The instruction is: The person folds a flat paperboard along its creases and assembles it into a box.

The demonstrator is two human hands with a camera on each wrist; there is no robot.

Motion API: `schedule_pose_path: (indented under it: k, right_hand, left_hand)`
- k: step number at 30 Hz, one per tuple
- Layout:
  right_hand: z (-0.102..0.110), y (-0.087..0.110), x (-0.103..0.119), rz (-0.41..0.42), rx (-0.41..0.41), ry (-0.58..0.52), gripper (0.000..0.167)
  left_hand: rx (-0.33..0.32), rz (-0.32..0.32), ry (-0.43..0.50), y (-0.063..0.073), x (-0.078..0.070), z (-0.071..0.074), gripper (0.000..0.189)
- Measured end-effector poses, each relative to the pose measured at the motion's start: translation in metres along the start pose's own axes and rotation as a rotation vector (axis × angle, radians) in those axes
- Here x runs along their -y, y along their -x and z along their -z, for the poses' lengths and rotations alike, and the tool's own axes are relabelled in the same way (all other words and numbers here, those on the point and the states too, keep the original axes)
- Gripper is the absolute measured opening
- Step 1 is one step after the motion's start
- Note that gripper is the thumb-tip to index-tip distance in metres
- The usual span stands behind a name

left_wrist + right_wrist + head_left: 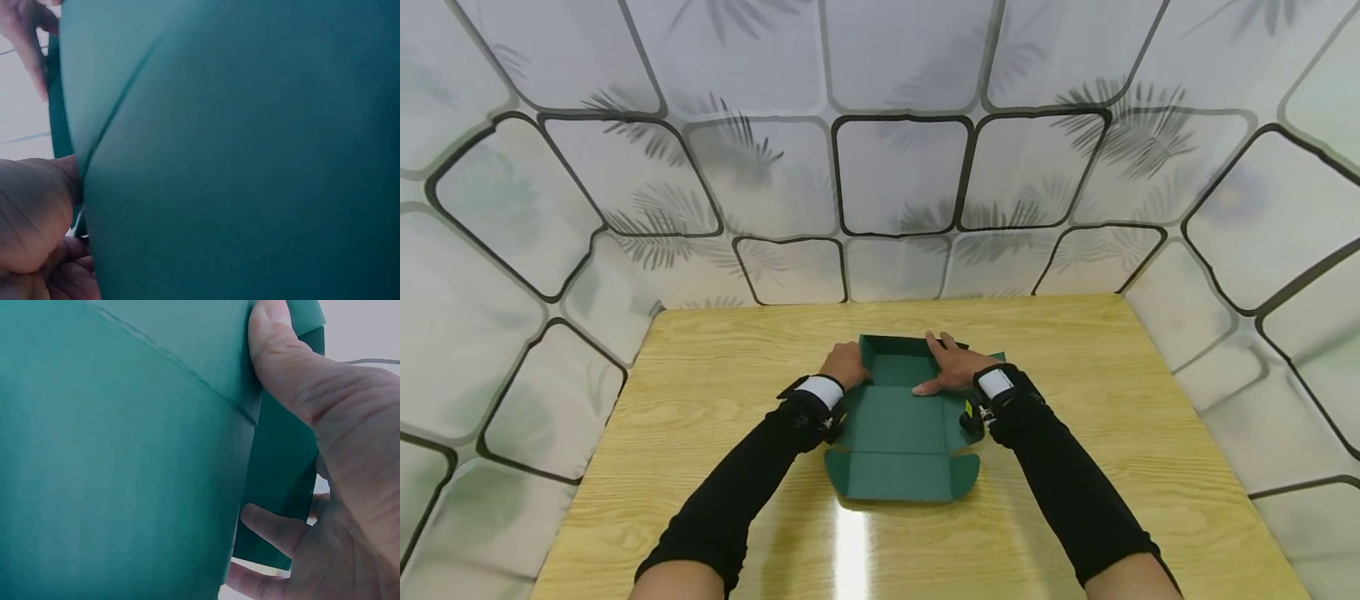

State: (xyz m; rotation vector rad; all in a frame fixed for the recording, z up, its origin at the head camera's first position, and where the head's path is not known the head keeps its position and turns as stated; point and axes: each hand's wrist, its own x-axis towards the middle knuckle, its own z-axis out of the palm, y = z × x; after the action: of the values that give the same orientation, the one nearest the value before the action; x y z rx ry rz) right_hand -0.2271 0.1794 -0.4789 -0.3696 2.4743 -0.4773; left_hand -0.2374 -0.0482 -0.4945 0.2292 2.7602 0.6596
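A dark green cardboard box (897,421), partly folded, lies on the table with its far end raised and its near panel flat. My left hand (846,365) grips the box's far left side, its fingers curled at the edge; in the left wrist view a broad green panel (237,162) hides part of that hand. At the far right side, my right hand (953,367) holds the box. Its thumb (281,350) lies on the creased inner panel, while other fingers reach around the edge beside a darker side flap (281,481).
The light wood-grain table (700,400) extends around the box on all sides. Patterned pale curtain-like walls (895,175) surround its back and sides. Two rounded flaps (964,477) stick out at the near corners of the box.
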Motion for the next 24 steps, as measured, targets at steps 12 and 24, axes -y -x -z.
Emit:
schedule_pose_path:
  k: [12,24]
  right_hand:
    - [0.001,0.002,0.003,-0.022,0.009,-0.014,0.11]
    - [-0.002,0.001,0.002,-0.028,0.007,-0.013,0.11]
  left_hand:
    - [-0.018,0.141,-0.042,-0.011,0.0,-0.005,0.026]
    - [-0.027,0.144,-0.023,-0.028,0.007,-0.013,0.023]
